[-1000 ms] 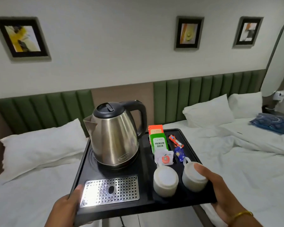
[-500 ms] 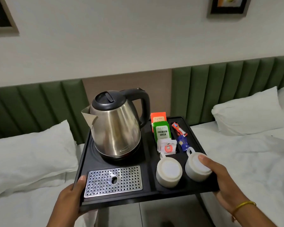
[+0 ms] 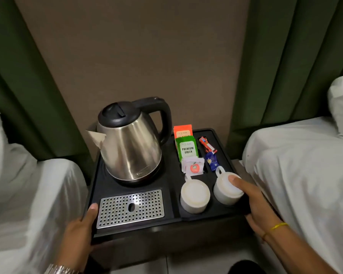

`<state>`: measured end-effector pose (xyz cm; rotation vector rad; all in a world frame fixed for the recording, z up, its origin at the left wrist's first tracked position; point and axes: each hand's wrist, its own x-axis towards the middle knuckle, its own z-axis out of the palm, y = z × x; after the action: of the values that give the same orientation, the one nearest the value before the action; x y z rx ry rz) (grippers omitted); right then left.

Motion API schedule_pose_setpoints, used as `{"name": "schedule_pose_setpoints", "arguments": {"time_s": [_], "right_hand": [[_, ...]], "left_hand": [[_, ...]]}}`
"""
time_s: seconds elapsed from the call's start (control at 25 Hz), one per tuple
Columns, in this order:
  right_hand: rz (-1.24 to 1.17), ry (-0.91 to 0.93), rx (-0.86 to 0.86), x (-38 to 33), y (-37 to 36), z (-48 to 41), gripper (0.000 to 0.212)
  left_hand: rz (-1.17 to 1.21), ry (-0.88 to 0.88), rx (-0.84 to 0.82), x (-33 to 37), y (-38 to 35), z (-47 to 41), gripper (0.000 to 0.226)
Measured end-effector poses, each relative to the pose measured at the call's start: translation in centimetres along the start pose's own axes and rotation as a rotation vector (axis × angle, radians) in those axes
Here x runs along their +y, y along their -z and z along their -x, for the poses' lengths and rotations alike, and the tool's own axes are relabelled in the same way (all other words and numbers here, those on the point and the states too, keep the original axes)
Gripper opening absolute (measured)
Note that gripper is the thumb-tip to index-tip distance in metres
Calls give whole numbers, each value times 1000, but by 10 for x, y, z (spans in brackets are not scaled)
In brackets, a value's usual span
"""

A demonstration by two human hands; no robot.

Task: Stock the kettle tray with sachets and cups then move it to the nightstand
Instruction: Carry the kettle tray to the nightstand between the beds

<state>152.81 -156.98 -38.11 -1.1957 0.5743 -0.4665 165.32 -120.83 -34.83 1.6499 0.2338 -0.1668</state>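
Note:
The black kettle tray (image 3: pixel 171 186) sits low between two beds, over a dark nightstand (image 3: pixel 166 244). On it stand a steel kettle (image 3: pixel 130 143), a perforated metal drip plate (image 3: pixel 130 208), two upturned white cups (image 3: pixel 194 195) (image 3: pixel 225 191) and sachets: an orange one (image 3: pixel 183 131), a green one (image 3: pixel 187 148), a white one (image 3: pixel 193 167), a red stick (image 3: pixel 207 144) and a blue one (image 3: pixel 211 163). My left hand (image 3: pixel 80 232) grips the tray's front left corner. My right hand (image 3: pixel 257 204) grips the front right edge, thumb resting on the right cup.
White-sheeted beds flank the nightstand, the left bed (image 3: pixel 28 204) and the right bed (image 3: pixel 305 175), both close to the tray's sides. A brown wall panel (image 3: pixel 137 56) with green padded headboards (image 3: pixel 285 66) stands right behind the kettle. Tiled floor shows below.
The tray has come forward and down, from held above the beds to low between them at the nightstand. My view has tilted downward. Both hands keep their grips.

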Motion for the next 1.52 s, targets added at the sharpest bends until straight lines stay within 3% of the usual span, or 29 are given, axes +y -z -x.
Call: {"name": "schedule_pose_setpoints", "arguments": {"time_s": [0.16,0.28,0.4,0.56,0.6,0.72,0.76,0.88,0.96,1.08,1.16,1.24,1.48,1.52], "right_hand": [[11,-70,53,69,-1,-68,81],[19,-118,73,116,0,-98,73],[25,-172,66,154,3,-125,101],[36,-192,42,184,7,-156,104],[55,-194,45,185,6,-163,97],[93,-170,49,187,2,-178,37],[105,-168,51,188,1,-181,27],[137,-171,41,191,3,-186,19],[160,-187,36,195,5,-192,31],[190,-187,71,203,10,-197,89],[204,-150,70,208,11,-198,104],[214,-109,99,206,8,-197,93],[347,114,196,209,2,-197,18],[404,154,201,212,3,-198,18]], "left_hand": [[-47,44,-2,-61,-34,-69,28],[-102,50,-14,-115,-43,-116,37],[-173,55,9,-159,-52,-147,48],[-190,106,6,-183,-70,-177,46],[-175,118,3,-187,-75,-183,42],[-217,120,3,-195,-83,-199,42],[-249,112,-10,-199,-82,-204,44],[-349,90,-19,-206,-77,-212,51],[-422,71,-17,-207,-76,-214,54],[-460,14,-27,-207,-78,-216,49],[-470,-35,-22,-204,-79,-213,47],[-498,-68,-20,-203,-78,-211,45],[-520,-160,24,-208,-78,-220,41],[-533,-174,39,-209,-79,-221,41]]}}
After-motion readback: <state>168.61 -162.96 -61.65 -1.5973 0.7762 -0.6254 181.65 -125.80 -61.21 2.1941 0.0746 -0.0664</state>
